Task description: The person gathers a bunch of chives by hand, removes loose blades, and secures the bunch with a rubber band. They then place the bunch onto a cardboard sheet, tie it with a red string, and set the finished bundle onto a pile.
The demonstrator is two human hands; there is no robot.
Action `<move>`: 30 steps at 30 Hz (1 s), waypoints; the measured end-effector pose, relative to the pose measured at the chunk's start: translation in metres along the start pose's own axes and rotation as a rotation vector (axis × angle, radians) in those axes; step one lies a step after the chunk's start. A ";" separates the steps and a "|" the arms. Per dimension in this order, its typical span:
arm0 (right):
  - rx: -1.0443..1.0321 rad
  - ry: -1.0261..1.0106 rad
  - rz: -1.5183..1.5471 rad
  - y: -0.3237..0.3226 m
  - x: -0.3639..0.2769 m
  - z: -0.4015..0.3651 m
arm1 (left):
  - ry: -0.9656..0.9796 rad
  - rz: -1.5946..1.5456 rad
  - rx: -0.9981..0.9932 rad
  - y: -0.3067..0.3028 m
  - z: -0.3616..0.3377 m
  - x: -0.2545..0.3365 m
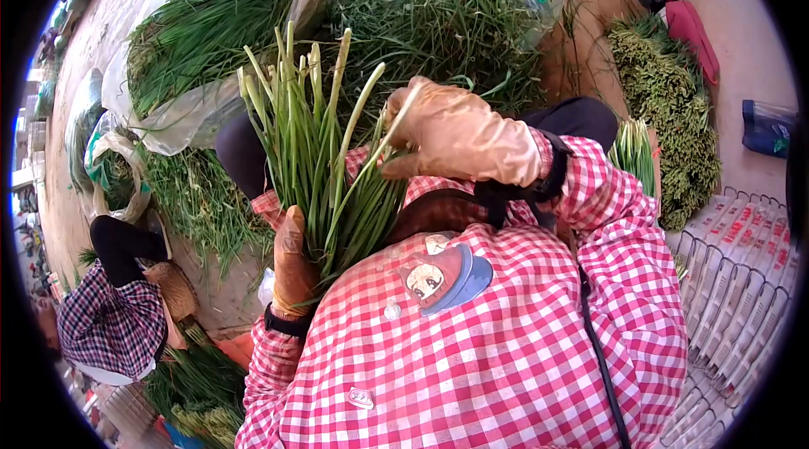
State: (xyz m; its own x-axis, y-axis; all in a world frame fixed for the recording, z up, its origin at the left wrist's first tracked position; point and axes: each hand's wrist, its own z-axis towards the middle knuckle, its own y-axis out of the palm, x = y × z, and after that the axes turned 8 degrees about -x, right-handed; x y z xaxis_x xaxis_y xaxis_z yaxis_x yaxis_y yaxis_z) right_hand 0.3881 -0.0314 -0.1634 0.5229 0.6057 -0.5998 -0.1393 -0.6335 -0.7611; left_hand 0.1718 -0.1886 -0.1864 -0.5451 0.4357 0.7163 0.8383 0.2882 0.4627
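A bunch of long green stalks (308, 145) with pale cut ends pointing up and away lies against my chest. My left hand (293, 268), in a tan glove, is wrapped round the lower left side of the bunch. My right hand (455, 130), also gloved, is at the right side of the bunch, its thumb and fingers closed round a pale stalk that leans away from the others. The fingertips of my right hand are partly hidden behind the glove and stalks.
Loose greens (430, 19) are heaped ahead, beside a plastic bag of greens (215, 27). Stacked bundles (661, 112) and wire-edged white racks (733, 280) stand at the right. A person in a dark checked top (114, 318) sits at the left, near more greens (198, 386).
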 end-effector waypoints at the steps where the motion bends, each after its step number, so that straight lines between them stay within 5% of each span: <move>1: 0.005 -0.040 0.036 0.009 0.004 0.002 | 0.002 0.036 -0.023 -0.002 0.000 0.001; 7: -0.229 0.254 0.592 0.001 -0.001 0.012 | -0.023 -0.078 0.037 0.000 0.000 0.004; 11: 0.256 -0.085 0.008 0.043 0.008 0.018 | -0.014 -0.102 0.090 -0.006 0.003 0.002; 14: 0.304 0.227 -0.660 0.052 0.008 0.034 | 0.034 -0.012 0.071 -0.012 0.001 -0.003; 16: 0.180 0.184 -0.189 0.048 0.024 0.037 | 0.068 0.037 0.091 -0.012 0.000 -0.008; 18: 0.227 0.215 -0.136 0.049 0.029 0.037 | 0.015 -0.093 0.057 -0.007 0.001 -0.010; 22: 0.633 -0.046 -0.173 0.062 0.067 0.048 | 0.000 -0.069 0.084 -0.016 -0.002 -0.014; 28: 0.596 0.250 -0.222 0.031 0.119 0.035 | 0.013 -0.014 0.097 -0.024 -0.012 -0.016; 30: 0.665 0.344 -0.472 0.023 0.167 0.029 | 0.036 -0.014 0.123 -0.027 -0.015 -0.017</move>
State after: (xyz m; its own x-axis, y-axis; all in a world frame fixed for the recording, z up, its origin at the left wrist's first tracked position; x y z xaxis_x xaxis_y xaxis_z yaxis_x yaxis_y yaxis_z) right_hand 0.4475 0.0691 -0.2884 0.8585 0.4868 -0.1611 -0.2496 0.1222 -0.9606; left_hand 0.1587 -0.2164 -0.2035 -0.5544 0.4011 0.7292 0.8226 0.3971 0.4070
